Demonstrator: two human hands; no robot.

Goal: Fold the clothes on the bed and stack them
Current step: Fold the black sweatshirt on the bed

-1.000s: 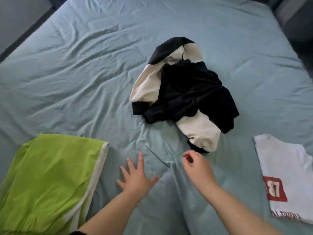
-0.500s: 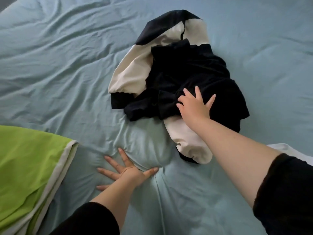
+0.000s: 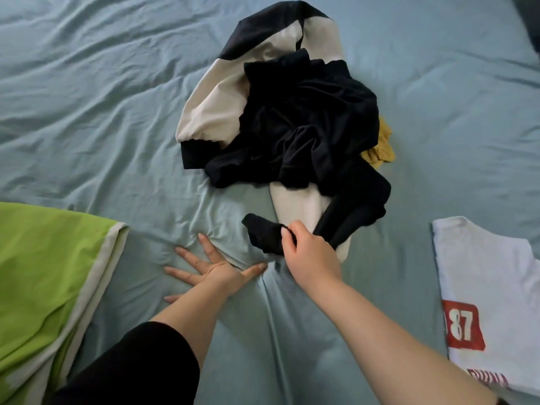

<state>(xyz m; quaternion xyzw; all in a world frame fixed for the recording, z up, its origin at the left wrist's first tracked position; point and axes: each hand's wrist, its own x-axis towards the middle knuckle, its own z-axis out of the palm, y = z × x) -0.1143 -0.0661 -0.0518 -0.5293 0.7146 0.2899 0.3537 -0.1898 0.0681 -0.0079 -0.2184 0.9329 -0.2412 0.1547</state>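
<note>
Pinching the near end of a black garment [image 3: 309, 133], the right hand [image 3: 311, 254] could drag the tangled cream sweater [image 3: 210, 112] along; the left hand [image 3: 216, 273] lies with fingers [image 3: 206, 248] spread on the bed [image 3: 87, 97].

Lower left: green garment [image 3: 43, 282] runs off left and bottom edges | right edge: white T-shirt [image 3: 491, 273] cut off, its lowest red lettering unreadable to us | centre: yellow cloth [image 3: 380, 150] mostly buried under black garment [image 3: 306, 127] | right hand [image 3: 309, 252]: we see its fingers [image 3: 292, 229] only partly, curled into that black fabric | upper right corner: dark shape [image 3: 529, 19], cut off, we cannot tell what.
</note>
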